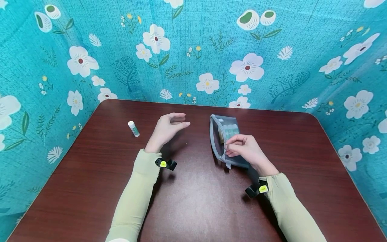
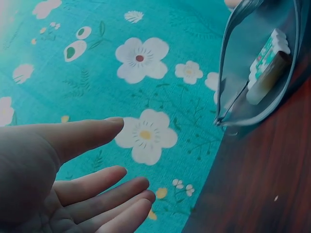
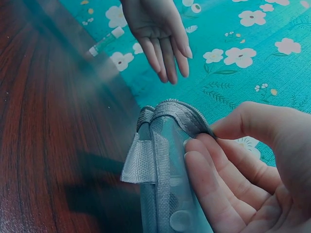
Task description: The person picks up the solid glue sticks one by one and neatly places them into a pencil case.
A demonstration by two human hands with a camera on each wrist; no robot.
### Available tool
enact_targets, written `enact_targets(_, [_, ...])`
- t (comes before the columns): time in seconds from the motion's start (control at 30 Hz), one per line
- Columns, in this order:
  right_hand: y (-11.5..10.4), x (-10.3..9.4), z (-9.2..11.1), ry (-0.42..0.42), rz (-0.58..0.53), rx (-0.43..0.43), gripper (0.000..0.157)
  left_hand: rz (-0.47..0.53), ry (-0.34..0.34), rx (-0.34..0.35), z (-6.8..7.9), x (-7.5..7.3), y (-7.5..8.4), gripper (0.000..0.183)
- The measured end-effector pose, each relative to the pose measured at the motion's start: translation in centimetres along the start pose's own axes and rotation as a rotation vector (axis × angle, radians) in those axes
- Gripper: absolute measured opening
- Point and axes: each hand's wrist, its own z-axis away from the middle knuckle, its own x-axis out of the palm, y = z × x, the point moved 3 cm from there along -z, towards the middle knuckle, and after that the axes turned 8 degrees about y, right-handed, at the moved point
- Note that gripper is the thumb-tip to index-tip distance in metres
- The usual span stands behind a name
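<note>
My right hand (image 1: 243,149) pinches the zippered edge of a grey mesh pouch (image 1: 215,143), whose mouth gapes toward the left. Thumb and fingers meet on the zipper tape (image 3: 180,114) in the right wrist view. Inside the pouch lie several white-and-green tubes (image 2: 265,53) side by side and a tube with a brownish end (image 2: 267,80). My left hand (image 1: 167,129) hovers left of the pouch with fingers extended and nothing in them. Beyond it, a white-capped green glue stick or balm tube (image 1: 134,129) lies on the table.
The dark reddish-brown table (image 1: 193,201) has rounded far corners. A turquoise flowered cloth (image 1: 187,50) hangs behind it and along both sides. Each wrist carries a small black camera (image 1: 257,189) over a pale sleeve (image 1: 133,198).
</note>
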Motion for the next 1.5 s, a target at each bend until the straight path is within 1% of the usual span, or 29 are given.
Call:
enact_targets(0.17, [0.0, 0.1, -0.1, -0.003, 0.004, -0.001, 0.022, 0.000, 0.039, 0.025, 0.0, -1.5, 0.0, 0.052])
enact_targets(0.37, [-0.1, 0.1, -0.2, 0.000, 0.007, -0.003, 0.025, -0.005, 0.103, 0.063, 0.6, -3.1, 0.1, 0.051])
enact_targets(0.6, [-0.2, 0.1, -0.2, -0.002, 0.010, 0.001, 0.026, -0.007, 0.136, 0.099, 1.2, -4.4, 0.4, 0.056])
enact_targets(0.77, [-0.1, 0.1, -0.2, -0.003, -0.001, 0.004, 0.028, -0.035, 0.153, 0.086, 1.6, -5.0, 0.4, 0.061])
enact_targets(0.93, [0.0, 0.1, -0.1, -0.003, 0.005, 0.001, 0.025, -0.061, 0.164, 0.088, 1.9, -5.8, 0.1, 0.066])
enact_targets(1.1, [0.1, 0.1, -0.1, -0.003, 0.000, 0.002, 0.022, -0.087, 0.195, 0.110, 2.2, -6.8, 0.0, 0.066])
enact_targets(1.33, [0.1, 0.0, -0.1, 0.000, 0.004, 0.004, 0.023, -0.121, 0.244, 0.149, 2.7, -8.3, 0.2, 0.064])
enact_targets(1.5, [0.1, 0.0, 0.0, 0.004, -0.005, 0.003, 0.020, -0.152, 0.282, 0.174, 2.8, -9.4, -0.1, 0.063])
